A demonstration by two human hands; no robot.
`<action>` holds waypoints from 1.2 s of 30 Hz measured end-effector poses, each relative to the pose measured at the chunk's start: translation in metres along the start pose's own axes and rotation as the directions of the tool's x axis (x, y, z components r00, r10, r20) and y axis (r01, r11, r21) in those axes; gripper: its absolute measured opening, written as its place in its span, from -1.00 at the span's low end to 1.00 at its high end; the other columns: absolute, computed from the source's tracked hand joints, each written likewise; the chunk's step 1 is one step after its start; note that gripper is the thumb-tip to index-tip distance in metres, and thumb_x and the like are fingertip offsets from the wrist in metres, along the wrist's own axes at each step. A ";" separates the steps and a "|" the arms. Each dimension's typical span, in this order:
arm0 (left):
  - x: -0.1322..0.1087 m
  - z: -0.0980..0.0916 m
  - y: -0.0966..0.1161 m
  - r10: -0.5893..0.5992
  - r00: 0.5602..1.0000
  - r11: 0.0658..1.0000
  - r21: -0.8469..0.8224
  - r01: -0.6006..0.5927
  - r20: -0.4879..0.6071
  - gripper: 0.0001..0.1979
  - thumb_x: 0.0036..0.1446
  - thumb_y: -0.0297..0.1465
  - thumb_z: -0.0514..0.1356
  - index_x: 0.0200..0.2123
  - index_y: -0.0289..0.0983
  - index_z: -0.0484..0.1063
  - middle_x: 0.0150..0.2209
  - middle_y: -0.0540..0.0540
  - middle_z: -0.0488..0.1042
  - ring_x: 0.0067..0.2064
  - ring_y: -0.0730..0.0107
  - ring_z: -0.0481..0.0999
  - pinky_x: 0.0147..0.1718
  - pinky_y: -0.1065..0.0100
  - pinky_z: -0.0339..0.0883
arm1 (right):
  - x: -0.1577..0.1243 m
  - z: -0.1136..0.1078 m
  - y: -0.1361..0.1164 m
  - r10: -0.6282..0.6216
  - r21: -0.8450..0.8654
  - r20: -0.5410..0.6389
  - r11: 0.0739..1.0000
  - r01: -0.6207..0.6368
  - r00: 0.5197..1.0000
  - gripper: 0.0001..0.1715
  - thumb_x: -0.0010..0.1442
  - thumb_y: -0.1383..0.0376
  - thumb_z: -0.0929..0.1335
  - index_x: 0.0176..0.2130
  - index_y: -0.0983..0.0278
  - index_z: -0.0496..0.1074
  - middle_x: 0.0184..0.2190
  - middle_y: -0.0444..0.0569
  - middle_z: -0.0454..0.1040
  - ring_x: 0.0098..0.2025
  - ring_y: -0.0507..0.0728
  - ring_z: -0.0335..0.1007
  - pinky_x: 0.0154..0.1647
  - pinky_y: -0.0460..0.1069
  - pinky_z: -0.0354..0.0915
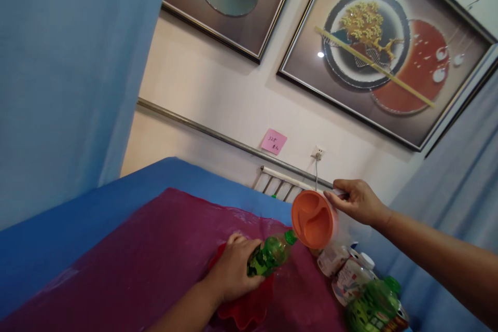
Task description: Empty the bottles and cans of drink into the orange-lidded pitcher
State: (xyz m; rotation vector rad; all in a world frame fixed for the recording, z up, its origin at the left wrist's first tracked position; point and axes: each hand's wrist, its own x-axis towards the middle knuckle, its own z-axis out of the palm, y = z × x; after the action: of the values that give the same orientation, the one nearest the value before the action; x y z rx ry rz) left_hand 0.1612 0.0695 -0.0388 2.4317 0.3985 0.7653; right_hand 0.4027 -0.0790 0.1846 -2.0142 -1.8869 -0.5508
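My left hand (pixel 233 267) is closed around a clear green plastic bottle (pixel 270 255), which lies tilted with its green cap (pixel 290 237) pointing right. Below that hand is a red dish with a wavy rim (pixel 247 314), partly hidden by the hand. My right hand (pixel 360 199) grips the handle of an orange divided bowl (pixel 312 219). Its open side faces me, and a curved wall splits the inside in two. The bottle's cap is close to the bowl's left rim; I cannot tell whether they touch.
A dark pink plastic sheet (pixel 128 264) covers part of the blue surface (pixel 171 174). Along its right side stand a white-capped bottle (pixel 352 280), a larger green bottle (pixel 375 306) and other containers. Blue curtains (pixel 78 62) hang on both sides. A metal rail (pixel 202 128) runs along the wall.
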 end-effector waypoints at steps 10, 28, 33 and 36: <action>0.000 -0.001 -0.001 0.009 1.000 1.000 -0.001 -0.009 0.004 -0.69 -0.09 -0.33 0.34 -0.20 -0.15 0.45 -0.22 -0.02 0.55 -0.12 0.10 0.46 0.07 0.09 0.14 | 0.000 0.001 -0.001 0.005 0.030 -0.020 1.000 -0.004 1.000 -0.42 0.21 -0.04 0.32 -0.59 0.18 0.02 -0.67 -0.24 0.03 -0.58 -0.03 -0.07 -0.58 -0.08 -0.07; 0.001 -0.001 -0.001 0.013 1.000 1.000 -0.008 -0.013 0.003 -0.67 -0.10 -0.34 0.34 -0.19 -0.13 0.44 -0.21 -0.02 0.55 -0.11 0.11 0.46 0.10 0.09 0.13 | -0.002 0.000 -0.001 0.009 0.034 -0.022 0.999 -0.008 1.000 -0.43 0.22 -0.04 0.31 -0.59 0.18 0.03 -0.68 -0.25 0.02 -0.59 -0.03 -0.10 -0.59 -0.08 -0.09; 0.001 -0.001 -0.001 0.012 1.000 1.000 -0.004 -0.012 0.013 -0.66 -0.09 -0.33 0.33 -0.18 -0.13 0.45 -0.20 -0.03 0.56 -0.10 0.09 0.46 0.11 0.07 0.13 | -0.002 0.000 -0.001 -0.003 0.039 -0.024 0.999 0.004 1.000 -0.43 0.24 -0.04 0.30 -0.59 0.18 0.03 -0.68 -0.24 0.02 -0.58 -0.03 -0.11 -0.58 -0.07 -0.10; 0.001 -0.001 -0.001 0.012 1.000 1.000 0.003 -0.012 0.010 -0.67 -0.10 -0.33 0.33 -0.19 -0.13 0.45 -0.21 -0.03 0.56 -0.10 0.08 0.46 0.11 0.07 0.13 | -0.002 0.001 0.000 -0.002 0.037 -0.022 0.999 0.003 1.000 -0.42 0.24 -0.04 0.30 -0.59 0.18 0.03 -0.67 -0.24 0.02 -0.58 -0.03 -0.10 -0.58 -0.07 -0.10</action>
State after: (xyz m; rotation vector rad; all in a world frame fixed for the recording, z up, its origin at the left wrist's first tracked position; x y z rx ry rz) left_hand 0.1610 0.0716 -0.0382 2.4420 0.3821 0.7577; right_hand 0.4026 -0.0804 0.1831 -1.9750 -1.8734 -0.5320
